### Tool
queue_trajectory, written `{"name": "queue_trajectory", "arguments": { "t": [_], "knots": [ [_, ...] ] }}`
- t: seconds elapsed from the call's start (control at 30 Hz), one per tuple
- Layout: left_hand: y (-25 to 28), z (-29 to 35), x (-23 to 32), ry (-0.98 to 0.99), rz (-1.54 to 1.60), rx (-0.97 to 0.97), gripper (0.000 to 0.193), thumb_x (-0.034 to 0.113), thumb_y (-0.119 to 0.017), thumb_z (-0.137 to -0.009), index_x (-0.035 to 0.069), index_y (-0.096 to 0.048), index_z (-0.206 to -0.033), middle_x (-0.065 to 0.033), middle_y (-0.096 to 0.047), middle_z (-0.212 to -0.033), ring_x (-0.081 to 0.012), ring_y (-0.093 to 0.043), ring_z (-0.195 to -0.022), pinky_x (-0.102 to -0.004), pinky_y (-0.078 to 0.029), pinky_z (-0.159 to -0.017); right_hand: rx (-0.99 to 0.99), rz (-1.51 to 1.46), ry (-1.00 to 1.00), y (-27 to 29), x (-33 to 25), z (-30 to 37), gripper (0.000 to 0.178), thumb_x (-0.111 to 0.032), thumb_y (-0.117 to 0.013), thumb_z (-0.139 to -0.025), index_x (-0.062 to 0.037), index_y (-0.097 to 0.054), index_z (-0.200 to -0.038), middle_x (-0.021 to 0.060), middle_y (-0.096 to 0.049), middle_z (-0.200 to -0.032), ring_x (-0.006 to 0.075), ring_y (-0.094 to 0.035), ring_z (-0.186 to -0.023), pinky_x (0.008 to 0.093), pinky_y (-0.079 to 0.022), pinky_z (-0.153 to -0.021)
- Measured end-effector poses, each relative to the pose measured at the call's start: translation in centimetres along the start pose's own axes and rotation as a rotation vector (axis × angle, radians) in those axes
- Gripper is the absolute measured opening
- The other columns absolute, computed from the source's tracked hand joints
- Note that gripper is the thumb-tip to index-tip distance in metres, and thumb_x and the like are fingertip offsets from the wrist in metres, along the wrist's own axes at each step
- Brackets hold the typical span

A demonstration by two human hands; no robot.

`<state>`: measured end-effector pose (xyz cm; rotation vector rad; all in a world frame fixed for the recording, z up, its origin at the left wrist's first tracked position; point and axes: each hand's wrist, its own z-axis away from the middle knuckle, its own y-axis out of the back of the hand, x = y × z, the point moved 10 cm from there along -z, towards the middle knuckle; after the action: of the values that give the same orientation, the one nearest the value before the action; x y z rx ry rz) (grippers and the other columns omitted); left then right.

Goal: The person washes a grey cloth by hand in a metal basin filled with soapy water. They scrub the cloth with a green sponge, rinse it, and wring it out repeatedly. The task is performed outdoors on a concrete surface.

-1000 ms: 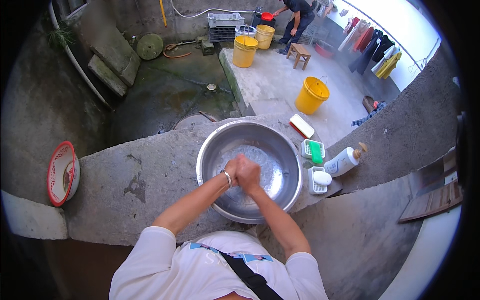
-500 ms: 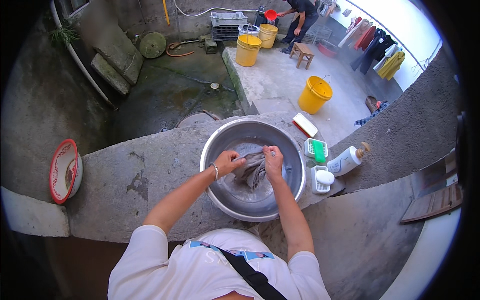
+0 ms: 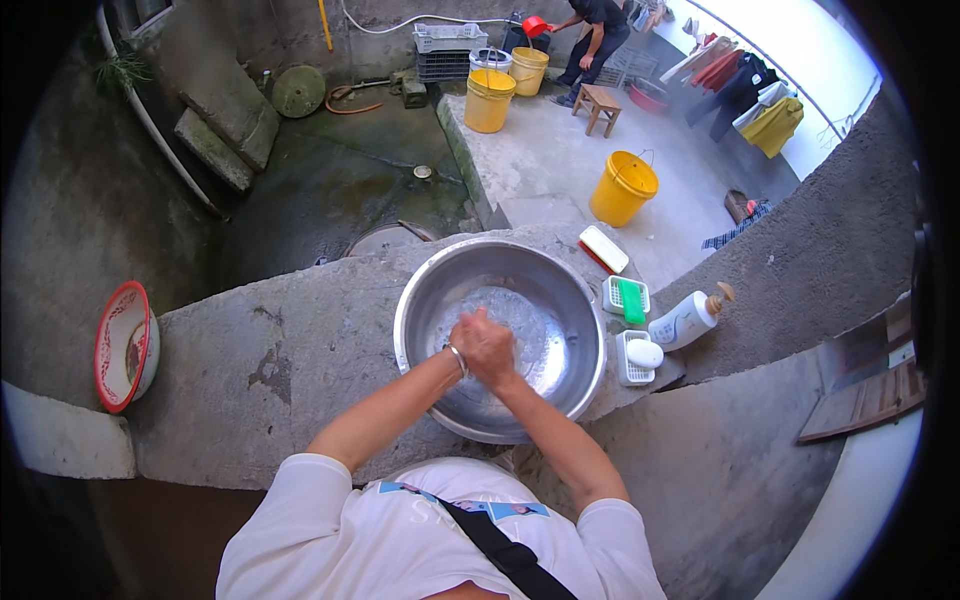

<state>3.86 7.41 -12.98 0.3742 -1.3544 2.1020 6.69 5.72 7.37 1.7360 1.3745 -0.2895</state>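
A wide metal basin [image 3: 583, 290] with water [image 3: 515, 312] in its bottom stands on the concrete ledge. My left hand [image 3: 464, 332] and my right hand [image 3: 490, 352] are pressed together over its left half, the right one covering much of the left. Both are closed, their fingers partly hidden and a little blurred. The grey cloth seen between them a moment earlier is hidden now; it shows nowhere else in the basin, so it appears bunched inside my hands.
Right of the basin lie a scrub brush [image 3: 604, 249], a green soap bar [image 3: 632, 301], a white soap bar [image 3: 645, 353] and a pump bottle [image 3: 688, 321]. A red-rimmed enamel bowl [image 3: 148, 350] is far left. Beyond stand yellow buckets [image 3: 624, 190], a stool [image 3: 598, 98] and another person [image 3: 598, 45].
My hands have come together, moving left and slightly down. The grey cloth, spread between them before, has gone out of sight. The other person's red scoop has shifted a little.
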Motion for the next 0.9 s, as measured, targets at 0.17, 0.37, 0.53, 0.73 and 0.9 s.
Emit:
{"name": "queue_trajectory", "arguments": {
  "t": [0.17, 0.37, 0.53, 0.73, 0.9],
  "knots": [
    [-2.9, 3.9, 2.6, 0.095, -0.204, 0.099, 0.037, 0.043, -0.048, -0.088, 0.008, -0.057, -0.084, -0.0032, -0.059, -0.078, -0.0117, -0.057, -0.07, -0.0264, -0.047, -0.059, -0.044, -0.025, -0.454, -0.1, 10.1, 0.4, 0.036, -0.031, -0.054, -0.085, -0.0011, -0.059, -0.066, 0.0185, -0.052, -0.055, 0.0296, -0.052, -0.047, 0.0391, -0.039, -0.047],
    [-0.7, 2.0, 8.6, -0.221, -0.539, 0.202, 0.04, 0.046, -0.048, -0.087, 0.008, -0.054, -0.073, 0.0014, -0.051, -0.068, -0.0074, -0.046, -0.059, -0.0246, -0.04, -0.055, -0.122, -0.39, -0.502, -1.8, 9.8, 1.6, 0.029, -0.03, -0.06, -0.081, -0.0026, -0.063, -0.073, 0.0148, -0.057, -0.062, 0.0224, -0.056, -0.057, 0.0313, -0.043, -0.055],
    [0.5, 0.9, 5.8, -0.121, -0.36, 0.161, 0.043, 0.049, -0.049, -0.086, 0.011, -0.051, -0.065, 0.0032, -0.046, -0.06, -0.0078, -0.041, -0.055, -0.0267, -0.033, -0.047, -0.152, -0.099, -0.088, -1.9, -1.0, 0.7, 0.023, -0.022, -0.058, -0.083, -0.0011, -0.062, -0.073, 0.0147, -0.06, -0.066, 0.0273, -0.056, -0.054, 0.0315, -0.045, -0.053],
    [2.8, -1.2, -0.5, 0.052, -0.087, 0.099, 0.034, 0.04, -0.054, -0.084, 0.008, -0.056, -0.074, -0.002, -0.057, -0.068, -0.0147, -0.058, -0.065, -0.0364, -0.046, -0.053, -0.02, 0.034, -0.039, -0.8, 4.6, -0.2, 0.027, -0.021, -0.051, -0.086, -0.0019, -0.058, -0.067, 0.0193, -0.053, -0.06, 0.0321, -0.052, -0.048, 0.0387, -0.038, -0.045],
    [0.0, 2.1, 0.3, 0.149, -0.187, 0.188, 0.033, 0.039, -0.049, -0.087, 0.008, -0.057, -0.08, -0.0039, -0.058, -0.074, -0.0162, -0.057, -0.065, -0.033, -0.044, -0.05, -0.07, 0.148, -0.133, -1.7, 5.4, 0.3, 0.036, -0.027, -0.049, -0.087, -0.001, -0.06, -0.064, 0.0189, -0.054, -0.059, 0.033, -0.053, -0.049, 0.0383, -0.038, -0.046]
  ]
}}
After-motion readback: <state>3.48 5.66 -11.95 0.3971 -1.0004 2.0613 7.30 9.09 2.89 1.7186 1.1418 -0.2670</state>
